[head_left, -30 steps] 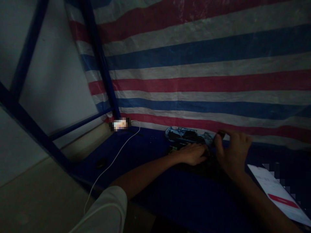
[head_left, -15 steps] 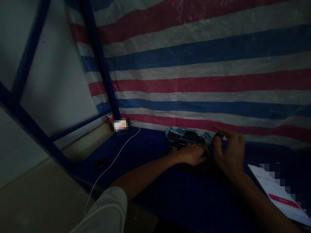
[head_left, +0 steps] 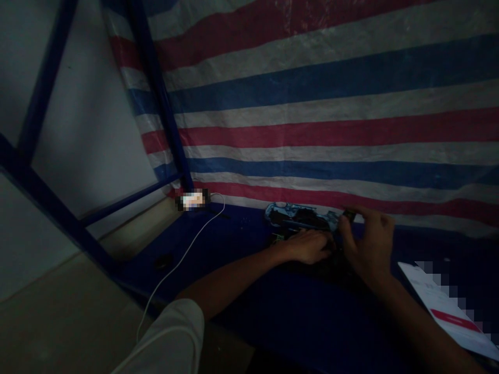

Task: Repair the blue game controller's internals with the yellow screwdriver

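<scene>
My left hand (head_left: 312, 246) is closed over a dark piece of equipment (head_left: 277, 239) lying on the blue surface, its fingers curled down at the right end. A bit of green shows at that piece's left end; the rest is lost in shadow. To the right, my right hand (head_left: 370, 246) pinches a small dark object (head_left: 349, 214) with a yellowish mark between thumb and forefinger, just above the equipment. Its lower part cannot be made out. Behind my left hand lies a light-blue moulded shell (head_left: 286, 210) with dark openings.
A white cable (head_left: 189, 249) runs from a lit, blurred-out device (head_left: 193, 199) across the blue board (head_left: 234, 285). A small round dark item (head_left: 162, 261) lies at left. A white sheet with a red band (head_left: 440, 306) is at right. Striped tarp (head_left: 312, 130) hangs behind; blue frame bars (head_left: 156, 88) stand left.
My right hand has shifted slightly left, and the small dark object in its fingers has turned a little. My left hand stays in place.
</scene>
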Available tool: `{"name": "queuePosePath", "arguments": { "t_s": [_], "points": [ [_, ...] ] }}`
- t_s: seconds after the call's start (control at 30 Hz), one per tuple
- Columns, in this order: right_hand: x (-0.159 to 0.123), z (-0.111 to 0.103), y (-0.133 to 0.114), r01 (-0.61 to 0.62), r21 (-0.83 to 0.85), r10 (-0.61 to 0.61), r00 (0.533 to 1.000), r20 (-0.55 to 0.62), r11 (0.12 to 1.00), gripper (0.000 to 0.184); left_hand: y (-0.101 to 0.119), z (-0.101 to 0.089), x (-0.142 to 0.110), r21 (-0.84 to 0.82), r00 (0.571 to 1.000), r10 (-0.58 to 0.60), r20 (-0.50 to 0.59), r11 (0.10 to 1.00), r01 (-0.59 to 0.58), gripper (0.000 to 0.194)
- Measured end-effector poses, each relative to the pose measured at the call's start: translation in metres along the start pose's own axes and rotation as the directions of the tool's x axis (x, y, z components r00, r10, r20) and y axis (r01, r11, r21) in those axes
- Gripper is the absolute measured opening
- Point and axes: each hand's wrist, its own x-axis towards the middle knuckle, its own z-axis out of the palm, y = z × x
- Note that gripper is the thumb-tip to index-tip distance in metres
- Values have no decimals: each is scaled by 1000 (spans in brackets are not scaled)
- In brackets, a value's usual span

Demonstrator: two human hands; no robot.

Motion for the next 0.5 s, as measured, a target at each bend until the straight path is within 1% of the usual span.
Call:
{"name": "queuePosePath", "arguments": {
  "t_s": [0.1,0.17,0.33,0.5],
  "points": [
    [-1,1,1,-36,0,36,999,3,999,33,-1,3,1,16,1000,2,-21,1000,-2,24],
    [-1,1,1,-40,-12,40,999,7,999,33,-2,4,1,20,1000,-2,-22,1000,2,25],
    [0,0,1,4,12,-4,1000,3,1000,31,0,3,1,8,1000,-6,4,1000,6,24],
    [1,2,5,32,-18,-33,998,-58,999,35,0,2,1,14,1000,-16,18,1000,15,23]
  ]
}}
